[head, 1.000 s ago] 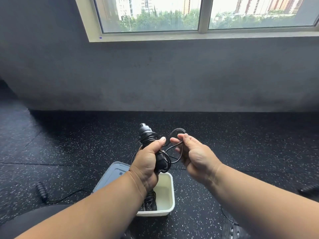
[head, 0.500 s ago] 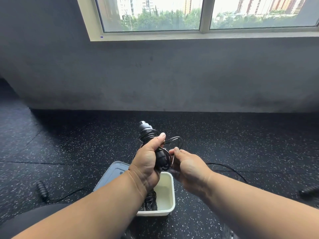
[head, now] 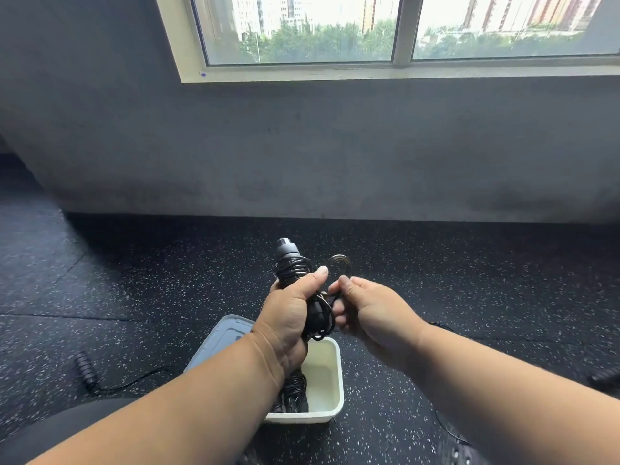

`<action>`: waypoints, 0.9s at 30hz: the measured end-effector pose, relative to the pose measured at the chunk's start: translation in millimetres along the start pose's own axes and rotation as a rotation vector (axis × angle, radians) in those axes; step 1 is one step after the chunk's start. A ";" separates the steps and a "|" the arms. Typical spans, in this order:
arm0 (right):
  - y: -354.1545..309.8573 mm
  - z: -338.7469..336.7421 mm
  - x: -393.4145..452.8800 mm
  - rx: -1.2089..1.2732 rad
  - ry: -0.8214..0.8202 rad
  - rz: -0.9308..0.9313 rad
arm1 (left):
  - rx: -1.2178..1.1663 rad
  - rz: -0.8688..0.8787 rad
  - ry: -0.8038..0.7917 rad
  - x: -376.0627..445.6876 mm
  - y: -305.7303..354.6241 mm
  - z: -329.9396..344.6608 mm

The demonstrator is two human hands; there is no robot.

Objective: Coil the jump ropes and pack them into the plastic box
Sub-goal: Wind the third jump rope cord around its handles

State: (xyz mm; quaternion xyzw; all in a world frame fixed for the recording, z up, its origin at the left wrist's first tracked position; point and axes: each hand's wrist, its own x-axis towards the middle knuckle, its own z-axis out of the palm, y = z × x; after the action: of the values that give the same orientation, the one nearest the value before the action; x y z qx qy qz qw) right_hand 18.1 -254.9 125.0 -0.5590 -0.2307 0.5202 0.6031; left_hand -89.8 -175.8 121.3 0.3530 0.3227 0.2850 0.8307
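My left hand [head: 289, 322] grips the black handles of a jump rope [head: 289, 260], upright, with thin black cord wound round them. My right hand [head: 370, 310] pinches a loop of that cord [head: 341, 266] just right of the handles. Below my hands, on the floor, stands the white plastic box [head: 330, 377]. A coiled black rope [head: 292, 392] lies in its left part, half hidden by my left forearm.
The box's translucent lid [head: 225, 333] lies at its left. Another black rope handle [head: 85, 367] with its cord lies on the speckled floor at left. A dark handle end [head: 605, 377] shows at the right edge. A grey wall stands ahead.
My right hand has swung the cord loop down toward the handles and then back up beside them, carrying it round the bundle. My left hand has held the handles steady.
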 end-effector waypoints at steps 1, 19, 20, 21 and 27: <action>-4.5 -1.6 0.9 -0.031 0.005 -0.029 | -0.003 -0.001 0.003 -1.5 1.8 1.6; -8.9 -9.4 0.3 0.018 -0.143 0.021 | -0.073 0.033 0.045 -6.6 15.5 9.1; -8.8 -8.0 0.4 0.004 -0.113 -0.017 | -0.078 0.054 0.066 -5.0 15.7 7.2; -9.2 -6.7 0.9 0.002 -0.084 -0.047 | -0.071 0.074 0.077 -4.5 16.7 6.3; -18.9 -7.4 3.2 -0.048 0.006 -0.127 | -0.043 0.090 0.067 -3.3 17.8 5.8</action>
State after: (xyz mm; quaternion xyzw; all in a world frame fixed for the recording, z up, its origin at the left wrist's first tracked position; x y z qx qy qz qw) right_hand 32.6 -252.1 139.3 -0.5592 -0.2763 0.4734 0.6220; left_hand -91.9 -170.0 139.3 0.3396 0.3279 0.3407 0.8131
